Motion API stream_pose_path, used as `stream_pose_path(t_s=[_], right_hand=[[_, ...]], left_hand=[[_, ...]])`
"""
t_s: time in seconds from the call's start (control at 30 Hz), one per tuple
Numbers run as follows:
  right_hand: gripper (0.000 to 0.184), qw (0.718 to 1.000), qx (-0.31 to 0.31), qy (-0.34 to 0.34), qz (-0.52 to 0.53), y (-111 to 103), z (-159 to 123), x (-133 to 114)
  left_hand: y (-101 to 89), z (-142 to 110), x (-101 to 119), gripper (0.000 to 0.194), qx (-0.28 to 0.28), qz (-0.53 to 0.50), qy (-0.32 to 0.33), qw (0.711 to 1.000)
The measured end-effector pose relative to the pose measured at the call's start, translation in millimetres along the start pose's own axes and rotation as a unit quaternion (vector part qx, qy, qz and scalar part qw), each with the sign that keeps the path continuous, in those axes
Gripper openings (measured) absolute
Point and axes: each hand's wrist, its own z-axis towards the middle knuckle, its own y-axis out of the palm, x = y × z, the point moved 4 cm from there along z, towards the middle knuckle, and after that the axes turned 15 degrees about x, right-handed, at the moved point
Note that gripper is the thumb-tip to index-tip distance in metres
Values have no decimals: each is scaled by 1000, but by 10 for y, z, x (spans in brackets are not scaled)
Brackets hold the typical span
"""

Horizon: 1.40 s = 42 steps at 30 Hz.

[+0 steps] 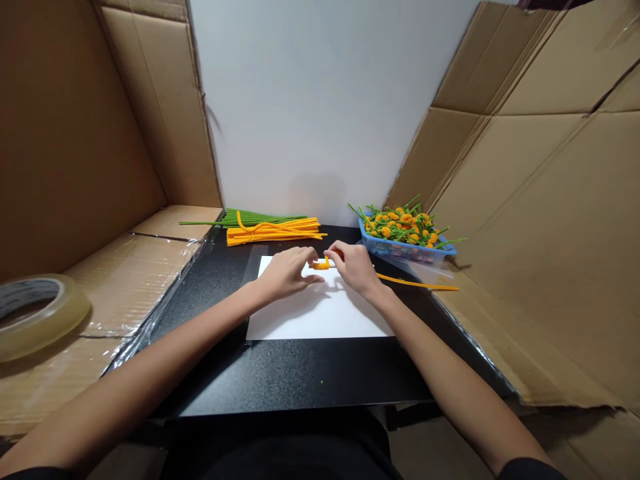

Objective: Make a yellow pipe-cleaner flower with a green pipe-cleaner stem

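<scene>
Both of my hands meet over a white sheet of paper (320, 317) on the black table (290, 373). My left hand (287, 272) and my right hand (354, 267) are closed in a pinch on a small white rod with an orange pipe cleaner coil (321, 264) wound round it. The orange pipe cleaner's loose tail (420, 284) runs out to the right from under my right hand, across the table.
A pile of orange pipe cleaners (273, 231) and green ones (250, 217) lies at the back left. A blue basket (405, 248) of finished orange-and-green flowers stands at the back right. A tape roll (35, 313) lies on the cardboard at left. Cardboard walls stand on both sides.
</scene>
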Motion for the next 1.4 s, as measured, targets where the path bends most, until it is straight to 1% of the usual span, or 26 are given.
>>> stream_pose_path(t_s=[0.07, 0.13, 0.2, 0.3, 0.4, 0.43, 0.47, 0.5, 0.53, 0.6, 0.63, 0.7, 0.77, 0.83, 0.87, 0.9, 0.97, 1.07, 1.1, 1.13, 1.2, 1.23, 1.27, 1.3, 1.37, 1.4], right_hand=[[17, 1000, -5, -14, -17, 8, -14, -23], [17, 999, -3, -30, -27, 4, -30, -71], [18, 998, 3, -48, -37, -10, -41, -132], [18, 997, 7, -56, -45, -24, -44, -190], [18, 1000, -9, -13, -21, -23, -20, -138], [20, 999, -36, 13, 2, -8, -13, -96], [24, 995, -79, 47, 35, 16, -10, -48], [29, 984, -136, 86, 80, 48, -17, 0], [35, 963, -199, 126, 133, 78, -34, 38], [42, 900, -300, 194, 249, 107, -74, 72], [44, 867, -327, 220, 304, 103, -86, 71], [43, 811, -349, 253, 395, 80, -101, 47], [38, 769, -349, 277, 458, 67, -118, 8], [34, 741, -349, 292, 494, 79, -147, -47], [34, 736, -350, 294, 500, 93, -164, -82], [34, 737, -349, 291, 500, 111, -178, -121], [38, 757, -340, 271, 488, 144, -196, -209], [42, 813, -296, 226, 447, 159, -186, -326], [42, 841, -271, 208, 419, 148, -173, -349], [40, 877, -236, 184, 377, 125, -153, -361], [34, 953, -135, 106, 251, 37, -103, -374], [31, 979, -85, 55, 177, -16, -84, -387], [29, 993, -43, 4, 107, -65, -73, -402], [27, 998, -14, -42, 48, -105, -68, -418], [26, 994, 12, -108, -24, -167, -58, -429], [26, 991, 20, -126, -39, -202, -44, -419]], left_hand=[[-1, -11, 44, 37, -10, 16, 42, 999], [48, -24, 38, 29, -41, -2, 36, 999], [118, -37, 11, 30, -71, -15, 20, 997], [178, -47, -11, 28, -84, -8, 27, 996], [144, -39, -17, 19, -70, 26, 64, 995], [118, -35, -21, 17, -67, 36, 81, 994], [89, -32, -32, 16, -68, 43, 97, 992], [58, -30, -47, 15, -69, 51, 114, 990], [25, -29, -66, 16, -65, 63, 136, 987], [-41, -28, -100, 19, -34, 101, 190, 976], [-72, -30, -111, 21, -6, 121, 216, 969], [-121, -34, -119, 24, 51, 140, 246, 958], [-158, -30, -110, 26, 97, 119, 233, 960], [-188, -23, -76, 27, 132, 93, 213, 964], [-201, -21, -51, 28, 147, 87, 208, 963], [-212, -20, -22, 28, 162, 86, 207, 961], [-226, -19, 34, 27, 184, 91, 210, 956], [-229, -2, 65, 27, 204, 110, 199, 952], [-227, 12, 51, 28, 205, 130, 185, 952], [-220, 28, 24, 28, 198, 162, 168, 952], [-199, 60, -47, 27, 161, 234, 146, 947], [-188, 72, -83, 26, 136, 261, 146, 944], [-177, 80, -112, 24, 111, 277, 155, 942], [-170, 84, -134, 22, 87, 280, 170, 941], [-169, 88, -154, 19, 46, 269, 208, 939], [-172, 88, -151, 18, 24, 264, 232, 936]])
